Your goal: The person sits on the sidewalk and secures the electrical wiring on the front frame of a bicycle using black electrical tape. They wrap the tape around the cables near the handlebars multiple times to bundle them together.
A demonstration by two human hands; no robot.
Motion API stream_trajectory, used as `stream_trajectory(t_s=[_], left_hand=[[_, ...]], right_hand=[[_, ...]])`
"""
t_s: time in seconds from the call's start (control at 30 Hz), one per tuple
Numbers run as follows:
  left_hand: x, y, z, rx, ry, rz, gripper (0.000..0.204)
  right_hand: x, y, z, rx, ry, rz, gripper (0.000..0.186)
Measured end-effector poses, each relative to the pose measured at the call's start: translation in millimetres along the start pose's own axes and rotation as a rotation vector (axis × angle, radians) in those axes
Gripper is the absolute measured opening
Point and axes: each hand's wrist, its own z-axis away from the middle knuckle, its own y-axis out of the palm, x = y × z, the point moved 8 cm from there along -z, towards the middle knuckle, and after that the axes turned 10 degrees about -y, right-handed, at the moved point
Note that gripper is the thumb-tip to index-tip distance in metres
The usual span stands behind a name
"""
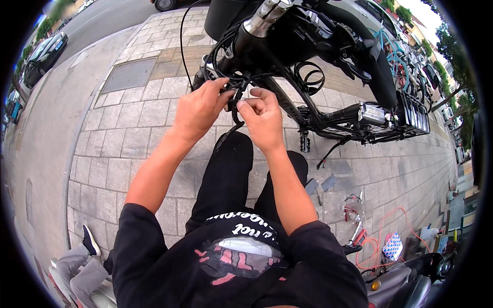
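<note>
Two-Handed Work at the Front End of a Black Bicycle [287, 105]

The paved walkway [133, 110] forms the ground beneath the work area. The bicycle stands on it in front of you, its front end at the upper middle and its rear rack [415, 115] toward the right. Your knees, in black trousers [226, 169], are just below the front end. To your right, an orange hose [377, 251] lies in loops on the ground.

Your left hand [200, 105] is partly closed, thumb and forefinger drawn together beside the black cables [221, 56]; whether it grips anything cannot be told. Your right hand [264, 120] is curled, with thumb and forefinger closed on a curved fitting [236, 115]. This small black fitting sits between your two hands, below the cables and above your left knee, its lower end pointing toward you.
</note>
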Motion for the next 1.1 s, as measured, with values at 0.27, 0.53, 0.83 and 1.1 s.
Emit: stream_trajectory(t_s=[0.27,0.53,0.83,1.1], left_hand=[[15,5,17,-0.174,-0.34,0.276,0.046],[35,48,77,-0.095,-1.059,0.926,0.044],[18,67,75,0.164,-1.487,1.389,0.062],[22,95,71,-0.023,-1.541,1.672,0.047]], right_hand=[[6,-2,-7,0.049,0.085,0.082,0.028],[12,4,-17,0.106,0.039,0.14,0.023],[20,-21,-11,0.106,0.19,0.215,0.028],[28,-26,-19,0.096,0.045,0.29,0.033]])
